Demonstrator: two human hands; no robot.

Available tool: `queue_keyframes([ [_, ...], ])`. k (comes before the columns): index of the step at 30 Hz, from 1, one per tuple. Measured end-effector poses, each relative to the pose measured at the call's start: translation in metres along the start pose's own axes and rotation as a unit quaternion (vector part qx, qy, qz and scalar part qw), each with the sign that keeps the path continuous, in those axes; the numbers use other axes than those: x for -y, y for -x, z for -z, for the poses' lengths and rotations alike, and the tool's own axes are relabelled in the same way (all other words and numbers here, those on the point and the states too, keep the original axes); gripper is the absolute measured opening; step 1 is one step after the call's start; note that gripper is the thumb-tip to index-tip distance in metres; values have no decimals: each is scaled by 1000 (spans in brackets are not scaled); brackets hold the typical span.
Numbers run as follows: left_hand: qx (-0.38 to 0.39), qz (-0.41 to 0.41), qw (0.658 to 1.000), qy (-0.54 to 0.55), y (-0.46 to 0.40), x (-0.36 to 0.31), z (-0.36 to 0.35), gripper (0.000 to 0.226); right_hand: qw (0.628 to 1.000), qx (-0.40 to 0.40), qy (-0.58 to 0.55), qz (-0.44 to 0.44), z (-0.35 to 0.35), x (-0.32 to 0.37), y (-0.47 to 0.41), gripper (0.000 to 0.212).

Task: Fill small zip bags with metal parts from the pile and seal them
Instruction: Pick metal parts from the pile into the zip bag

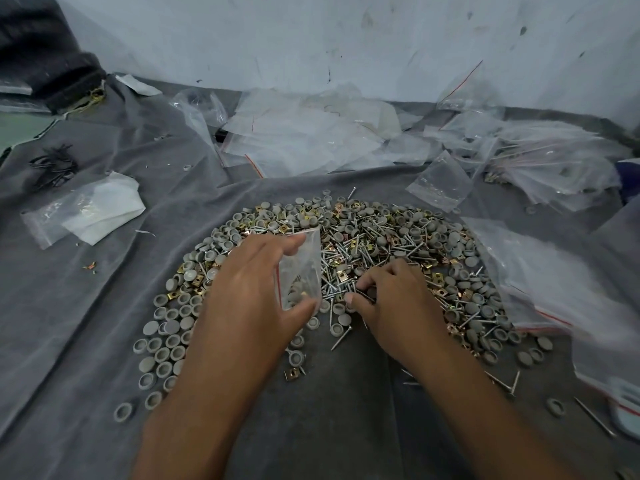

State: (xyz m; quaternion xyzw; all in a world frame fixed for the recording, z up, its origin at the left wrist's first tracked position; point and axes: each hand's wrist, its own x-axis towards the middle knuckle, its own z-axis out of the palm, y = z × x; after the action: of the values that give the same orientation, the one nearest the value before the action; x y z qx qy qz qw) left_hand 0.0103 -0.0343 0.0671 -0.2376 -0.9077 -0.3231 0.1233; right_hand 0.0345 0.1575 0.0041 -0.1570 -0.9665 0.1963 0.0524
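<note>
Cloth (104, 306): plain mid grey, no pattern, covering the whole work surface
Pile (363, 244), centre: grey round caps (162, 355) thickest from 7 to 9 o'clock; silver screws (349, 258) at the middle; brass-gold square clips (197, 279) scattered through, some coppery toward 3 o'clock
Small bag (300, 268) over the pile: clear, red stripe along its left edge, grey caps showing inside
Heap of empty bags (304, 140), 12 o'clock: clear to milky white, thin red seal lines
Filled bags (554, 282), 3 o'clock: clear, red stripes
Wall (311, 39), 12 o'clock: pale blue-white, dark scuff marks
Garment (41, 53), 10 o'clock: dark charcoal
Black ties (53, 164), 9 o'clock
</note>
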Motion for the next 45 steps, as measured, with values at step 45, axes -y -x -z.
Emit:
queue_keyframes([
  [45, 15, -37, 999, 15, 4, 0, -15, 61, 928, -128, -221, 271, 48, 37, 29, 12],
])
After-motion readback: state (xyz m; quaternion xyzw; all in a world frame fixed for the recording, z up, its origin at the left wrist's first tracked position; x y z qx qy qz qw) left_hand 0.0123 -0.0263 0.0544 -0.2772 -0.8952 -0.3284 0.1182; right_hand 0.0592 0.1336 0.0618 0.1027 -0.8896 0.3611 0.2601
